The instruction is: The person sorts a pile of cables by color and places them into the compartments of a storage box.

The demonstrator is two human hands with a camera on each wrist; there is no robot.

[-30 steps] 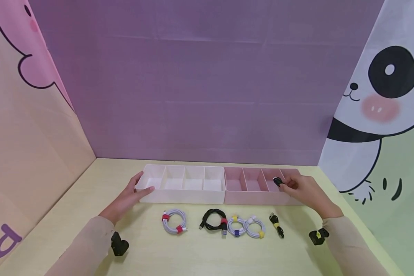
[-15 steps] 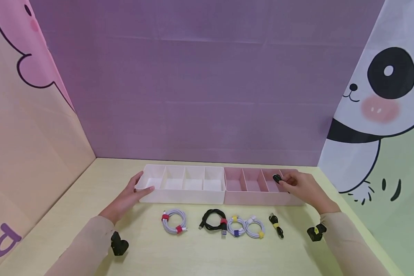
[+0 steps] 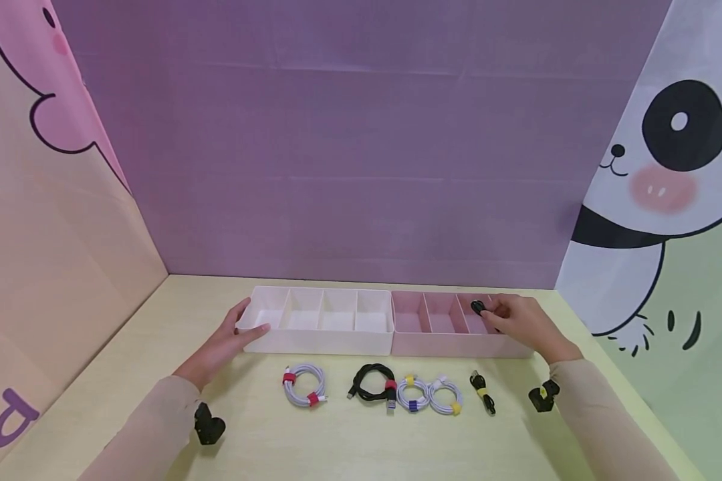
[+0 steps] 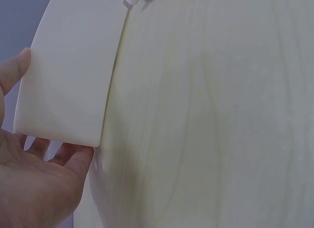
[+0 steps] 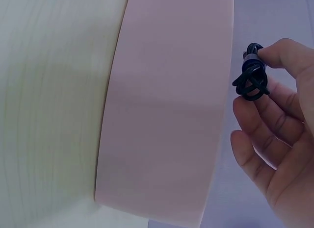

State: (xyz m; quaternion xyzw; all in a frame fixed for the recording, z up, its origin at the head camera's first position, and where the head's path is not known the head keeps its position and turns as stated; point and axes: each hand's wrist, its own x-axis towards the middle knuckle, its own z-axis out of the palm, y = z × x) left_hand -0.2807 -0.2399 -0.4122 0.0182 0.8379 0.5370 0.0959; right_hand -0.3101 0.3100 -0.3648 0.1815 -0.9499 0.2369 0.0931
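My right hand point(image 3: 522, 324) pinches a small bundled black cable point(image 5: 252, 81) between thumb and fingertips, a dark band round it. In the head view it overlaps the right part of a pink divided box point(image 3: 451, 345); the right wrist view has the bundle just past the box's rim. At the other side, my left hand point(image 3: 221, 347) holds the left end of a white divided box point(image 3: 319, 343), thumb at its front rim and fingers against the end wall point(image 4: 56, 139). The two boxes stand end to end. My right hand hides the rightmost pink compartment.
In front of the boxes lie a white coiled cable point(image 3: 321, 387) with red ties, a black coil point(image 3: 355, 387), two smaller white coils point(image 3: 402, 401) side by side, and a black cable bundle point(image 3: 480, 391) with a yellow tie. A purple backdrop point(image 3: 361, 167) rises behind.
My right hand has shifted slightly left and up over the pink box with the black cable. The left hand, boxes and table cables stay in place.
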